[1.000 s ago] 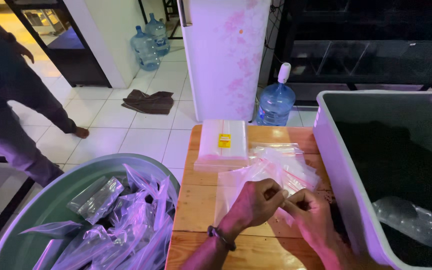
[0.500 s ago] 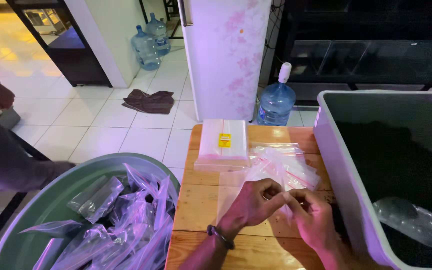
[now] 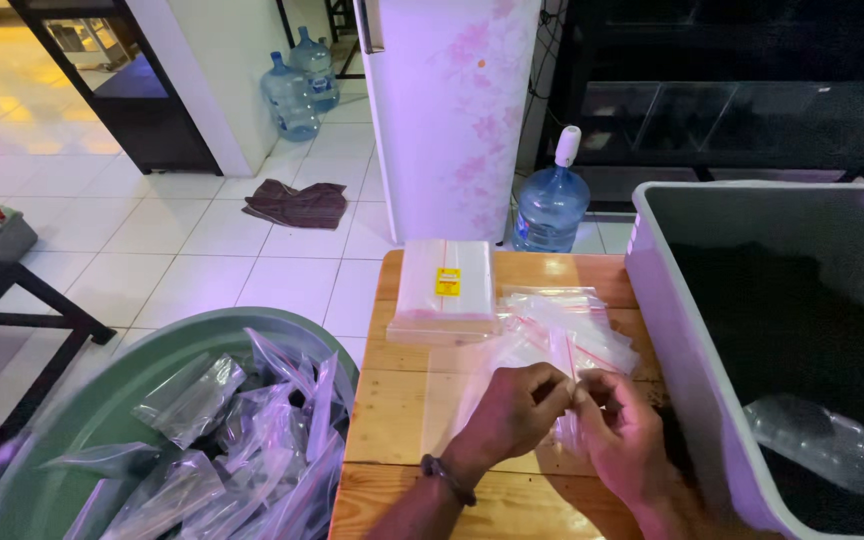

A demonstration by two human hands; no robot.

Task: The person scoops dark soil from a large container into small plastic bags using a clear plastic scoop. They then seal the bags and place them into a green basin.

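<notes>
White floor tiles surround a small wooden table (image 3: pixel 422 400) seen from above. At its near edge, the left hand (image 3: pixel 512 415) and right hand (image 3: pixel 624 432) meet, fingers curled and pinched together on a small clear zip bag (image 3: pixel 570 400), which they hold just above the wood. Beyond them lies a loose pile of zip bags (image 3: pixel 567 325), and behind that a flat sealed pack (image 3: pixel 445 290). A grey tub (image 3: pixel 692 400) of dark soil stands to the right, with a clear plastic bottle (image 3: pixel 817 440) lying in it. A green basin (image 3: pixel 102 420) holding filled bags sits to the left. The thin, slippery film could likely slide from the pinch or tear at the seal if pulled unevenly.
</notes>
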